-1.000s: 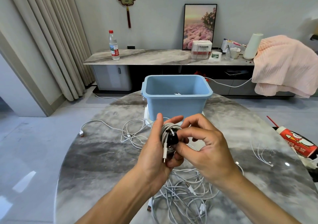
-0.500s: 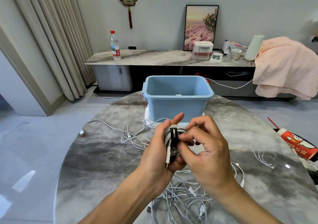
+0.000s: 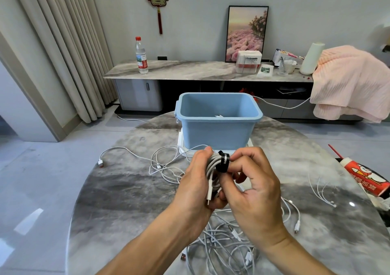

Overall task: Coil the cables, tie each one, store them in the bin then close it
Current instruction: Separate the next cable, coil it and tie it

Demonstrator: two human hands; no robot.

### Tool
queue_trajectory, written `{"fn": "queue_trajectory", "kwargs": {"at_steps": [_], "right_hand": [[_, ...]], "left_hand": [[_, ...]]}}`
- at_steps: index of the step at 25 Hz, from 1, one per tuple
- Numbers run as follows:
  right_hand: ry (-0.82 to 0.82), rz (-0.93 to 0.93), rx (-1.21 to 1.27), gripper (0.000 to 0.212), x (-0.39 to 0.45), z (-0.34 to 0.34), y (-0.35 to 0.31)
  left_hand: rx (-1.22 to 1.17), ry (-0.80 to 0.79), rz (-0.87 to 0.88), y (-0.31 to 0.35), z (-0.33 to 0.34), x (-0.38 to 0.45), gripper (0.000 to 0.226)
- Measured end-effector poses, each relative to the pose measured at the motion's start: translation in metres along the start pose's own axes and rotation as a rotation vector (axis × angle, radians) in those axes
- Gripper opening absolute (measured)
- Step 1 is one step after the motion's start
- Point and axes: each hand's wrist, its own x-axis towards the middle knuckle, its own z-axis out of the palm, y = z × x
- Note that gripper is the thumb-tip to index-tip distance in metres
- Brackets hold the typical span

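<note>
Since the earlier frame the black strap (image 3: pixel 223 162) has rotated to the coil's top. Left hand (image 3: pixel 195 187) grips the coiled white cable (image 3: pixel 212 170); right hand (image 3: pixel 252 187) pinches the strap. Advice: cinch tight, press closed. One blue bin (image 3: pixel 217 134) at desk (image 3: pixel 126 201) far edge; loose cables (image 3: pixel 223 245) uncounted.

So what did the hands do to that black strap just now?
The right hand pulled the black fabric strap over the top of the coiled white cable. The left hand kept gripping the coil. The blue plastic bin stayed put.
</note>
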Motion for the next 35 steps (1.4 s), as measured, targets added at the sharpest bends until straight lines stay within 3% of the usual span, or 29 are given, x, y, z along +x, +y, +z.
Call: {"fn": "queue_trajectory", "kwargs": {"at_steps": [10,15,18,24,29,35], "right_hand": [[-0.135,0.142,0.356,0.009,0.020,-0.018,-0.011],[-0.155,0.555,0.600,0.009,0.038,-0.030,-0.015],[-0.253,0.696,0.561,0.005,0.039,-0.032,-0.018],[-0.388,0.759,0.541,0.012,0.046,-0.043,-0.020],[-0.384,0.664,0.427,0.010,0.048,-0.044,-0.018],[-0.229,0.274,0.037,0.020,0.028,-0.030,-0.009]], "left_hand": [[0.022,-0.034,0.088,0.006,-0.006,0.001,0.015],[0.084,-0.122,0.156,0.004,-0.004,-0.002,0.018],[0.198,-0.121,0.255,0.004,-0.007,-0.001,0.017],[0.341,-0.194,0.355,0.005,-0.009,-0.002,0.020],[0.367,-0.229,0.346,0.004,-0.012,-0.001,0.017],[0.317,-0.143,0.230,0.000,-0.005,-0.003,0.022]]}}
